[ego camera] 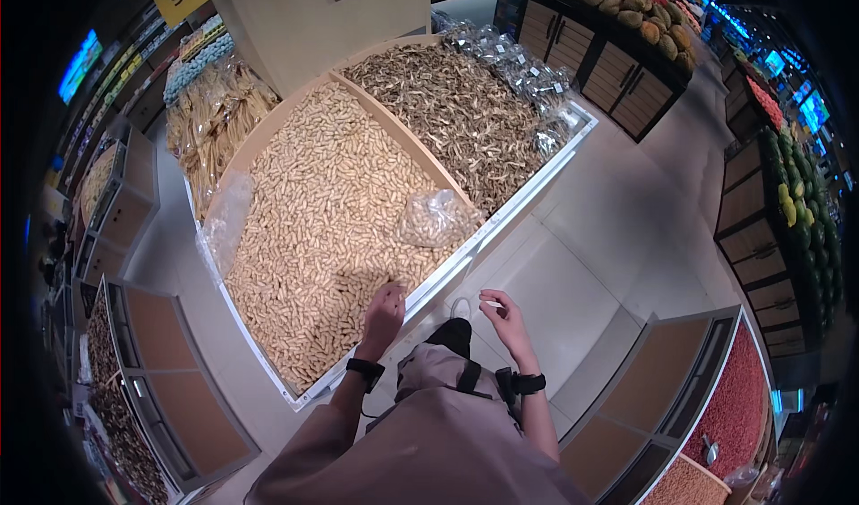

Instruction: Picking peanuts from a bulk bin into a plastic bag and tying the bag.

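Note:
My left hand [384,318] hovers at the front edge of a bin [451,273] of unshelled peanuts [315,210]. Its fingers are loosely bent, and nothing shows in them. A shadow falls on the peanuts just beyond it. To the right, over the floor, my right hand [504,320] hangs with thumb and fingers apart and holds nothing. A knotted clear plastic bag of peanuts [439,218] rests on the heap near the front rim. At the bin's left edge lies a crumpled clear plastic bag [228,226].
Behind a wooden divider [402,139] lie brown dried pieces [463,116], with clear packages [530,65] along their far side. A cabinet of red goods [728,397] stands at lower right, holding a metal scoop [710,450]. Another cabinet [168,384] is at lower left.

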Available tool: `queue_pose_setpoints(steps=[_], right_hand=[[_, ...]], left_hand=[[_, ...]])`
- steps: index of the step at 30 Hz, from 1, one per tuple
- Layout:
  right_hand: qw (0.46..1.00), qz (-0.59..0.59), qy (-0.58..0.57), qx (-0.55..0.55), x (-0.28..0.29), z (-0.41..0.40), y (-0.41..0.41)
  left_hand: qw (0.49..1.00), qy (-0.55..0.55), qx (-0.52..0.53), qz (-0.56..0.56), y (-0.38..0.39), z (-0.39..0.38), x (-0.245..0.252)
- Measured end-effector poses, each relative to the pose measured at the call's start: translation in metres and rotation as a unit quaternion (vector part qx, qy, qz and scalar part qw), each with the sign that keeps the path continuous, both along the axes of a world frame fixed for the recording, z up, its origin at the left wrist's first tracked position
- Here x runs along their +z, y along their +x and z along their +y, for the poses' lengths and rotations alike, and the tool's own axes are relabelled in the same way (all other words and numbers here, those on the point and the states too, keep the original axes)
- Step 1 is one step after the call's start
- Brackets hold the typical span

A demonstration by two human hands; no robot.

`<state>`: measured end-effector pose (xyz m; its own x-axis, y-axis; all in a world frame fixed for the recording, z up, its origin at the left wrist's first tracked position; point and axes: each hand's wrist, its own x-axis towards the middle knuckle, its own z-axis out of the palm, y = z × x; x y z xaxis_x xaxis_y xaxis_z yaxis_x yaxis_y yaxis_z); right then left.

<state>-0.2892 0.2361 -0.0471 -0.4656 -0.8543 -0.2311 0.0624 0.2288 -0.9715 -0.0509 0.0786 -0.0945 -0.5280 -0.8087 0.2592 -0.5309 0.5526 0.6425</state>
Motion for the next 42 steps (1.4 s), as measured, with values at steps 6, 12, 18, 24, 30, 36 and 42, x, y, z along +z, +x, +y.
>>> queue_pose_setpoints(steps=[6,12,18,24,30,36,42], right_hand=[[0.998,0.039,0.02,0.035,-0.003,-0.074,-0.068],[0.974,0.158,0.033,0.156,-0.014,-0.162,-0.086],[0.925,0.309,-0.003,0.223,-0.042,-0.222,-0.066],[0.897,0.389,-0.057,0.203,-0.041,-0.244,-0.053],[0.868,0.432,-0.038,0.241,-0.027,-0.26,-0.069],[0.842,0.486,-0.099,0.214,-0.027,-0.261,-0.075],[0.823,0.492,-0.132,0.25,-0.01,-0.262,-0.087]], left_hand=[[0.996,-0.023,-0.028,0.087,-0.079,-0.058,0.028],[0.997,-0.032,-0.064,0.022,-0.129,-0.122,0.023],[0.993,-0.062,-0.098,-0.037,-0.148,-0.158,-0.002],[0.998,-0.039,-0.04,-0.026,-0.149,-0.167,-0.004],[0.983,-0.167,-0.051,-0.051,-0.158,-0.175,-0.042],[0.997,-0.003,-0.036,0.068,-0.152,-0.169,0.006],[0.983,0.114,-0.002,0.142,-0.149,-0.165,0.03]])
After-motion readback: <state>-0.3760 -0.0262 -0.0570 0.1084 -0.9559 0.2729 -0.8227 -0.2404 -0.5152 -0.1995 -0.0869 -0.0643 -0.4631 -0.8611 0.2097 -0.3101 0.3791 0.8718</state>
